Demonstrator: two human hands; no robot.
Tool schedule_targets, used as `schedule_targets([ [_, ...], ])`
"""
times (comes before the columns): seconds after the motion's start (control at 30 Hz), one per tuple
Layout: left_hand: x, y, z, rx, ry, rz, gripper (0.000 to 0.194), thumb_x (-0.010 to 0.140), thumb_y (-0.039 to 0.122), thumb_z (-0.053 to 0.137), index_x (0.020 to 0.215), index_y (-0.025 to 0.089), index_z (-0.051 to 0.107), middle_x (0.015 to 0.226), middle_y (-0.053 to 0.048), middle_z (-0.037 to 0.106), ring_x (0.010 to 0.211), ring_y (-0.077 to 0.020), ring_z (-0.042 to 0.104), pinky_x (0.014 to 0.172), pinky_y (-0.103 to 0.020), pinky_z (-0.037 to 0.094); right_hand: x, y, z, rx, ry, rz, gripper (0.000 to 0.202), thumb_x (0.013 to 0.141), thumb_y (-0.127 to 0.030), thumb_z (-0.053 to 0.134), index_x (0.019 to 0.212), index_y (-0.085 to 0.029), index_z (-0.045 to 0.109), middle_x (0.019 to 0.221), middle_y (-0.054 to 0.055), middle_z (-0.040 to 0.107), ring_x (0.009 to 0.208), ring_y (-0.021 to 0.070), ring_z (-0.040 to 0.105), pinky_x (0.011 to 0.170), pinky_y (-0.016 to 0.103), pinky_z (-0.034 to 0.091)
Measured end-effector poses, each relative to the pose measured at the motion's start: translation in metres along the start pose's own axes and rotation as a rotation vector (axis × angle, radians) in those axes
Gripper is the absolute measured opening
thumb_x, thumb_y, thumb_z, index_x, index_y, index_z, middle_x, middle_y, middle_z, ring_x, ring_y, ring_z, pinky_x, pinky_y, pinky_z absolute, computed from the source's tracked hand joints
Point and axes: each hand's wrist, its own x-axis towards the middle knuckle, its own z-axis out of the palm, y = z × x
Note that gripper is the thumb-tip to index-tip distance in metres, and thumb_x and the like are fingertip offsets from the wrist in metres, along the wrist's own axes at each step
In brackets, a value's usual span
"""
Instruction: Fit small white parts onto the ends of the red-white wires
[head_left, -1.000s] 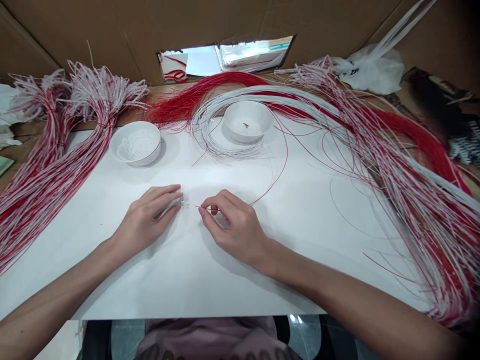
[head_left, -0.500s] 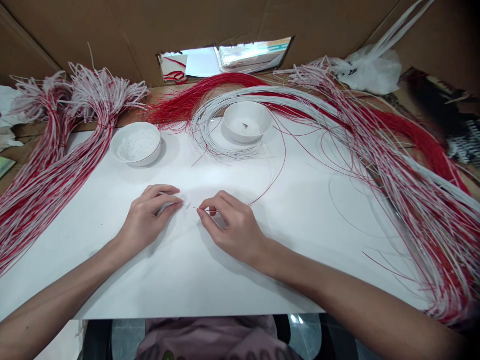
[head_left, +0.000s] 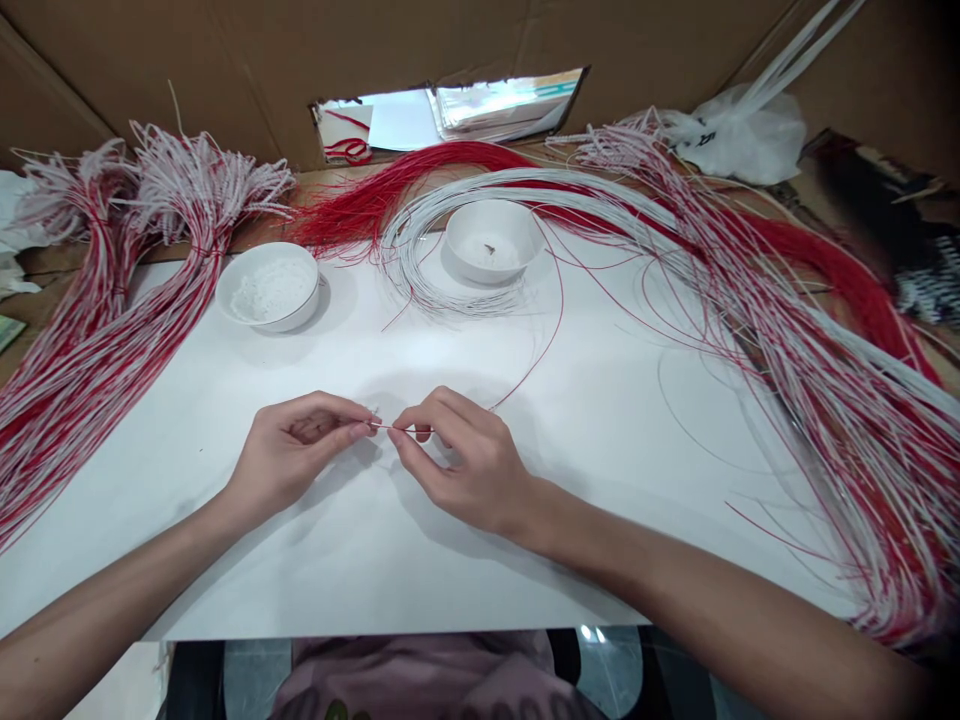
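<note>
My right hand (head_left: 469,455) pinches a thin red wire (head_left: 382,427) between thumb and forefinger. From behind that hand the wire curves up toward the bundles at the back. Its front end reaches the fingertips of my left hand (head_left: 289,445), whose thumb and forefinger are pinched together. Something tiny and whitish shows at those left fingertips, too small to name. Both hands are close together above the white table surface (head_left: 420,560), fingertips nearly touching.
A white bowl of small white pieces (head_left: 274,290) stands at the back left. Another white bowl (head_left: 495,245) sits inside a coil of white wire (head_left: 405,240). Red-and-white strand bundles lie left (head_left: 97,370) and right (head_left: 825,400). Behind rises a cardboard wall (head_left: 420,50).
My left hand has moved slightly right and down, and its fingertips now meet the end of the red wire. The right hand has barely moved, still pinching the wire.
</note>
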Motion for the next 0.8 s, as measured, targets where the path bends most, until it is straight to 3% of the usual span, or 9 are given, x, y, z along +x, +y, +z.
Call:
schedule_targets([
  [0.13,0.0001,-0.0008,0.0002,-0.091,-0.023,-0.019,0.011,0.078,0.026,0.077,0.087,0.020,0.073,0.088,-0.005,0.077,0.081,-0.0206,0.074,0.075,-0.031,0.063,0.0000,0.0014,0.0002,0.014,-0.002,-0.025,0.009,0.090,-0.013,0.054,0.085,-0.017,0.060,0.074,0.001,0.060,0.067,0.0096,0.055,0.059,0.022,0.047],
  [0.43,-0.0008,0.0002,0.0011,-0.089,-0.028,-0.028,0.009,0.078,0.026,0.077,0.084,0.021,0.074,0.088,-0.004,0.077,0.080,-0.0200,0.074,0.073,-0.031,0.062,-0.0004,0.0026,0.0005,0.033,-0.012,-0.051,0.008,0.089,-0.010,0.056,0.085,-0.015,0.061,0.075,0.001,0.061,0.067,0.0094,0.056,0.064,0.022,0.049],
  [0.8,-0.0011,0.0046,0.0022,-0.122,-0.040,-0.078,0.007,0.077,0.022,0.077,0.084,0.021,0.074,0.086,-0.002,0.077,0.079,-0.0146,0.073,0.071,-0.021,0.060,0.0001,0.0010,-0.0003,0.013,-0.005,-0.068,0.009,0.090,-0.011,0.055,0.084,-0.015,0.061,0.073,0.001,0.060,0.066,0.0094,0.054,0.062,0.022,0.047],
])
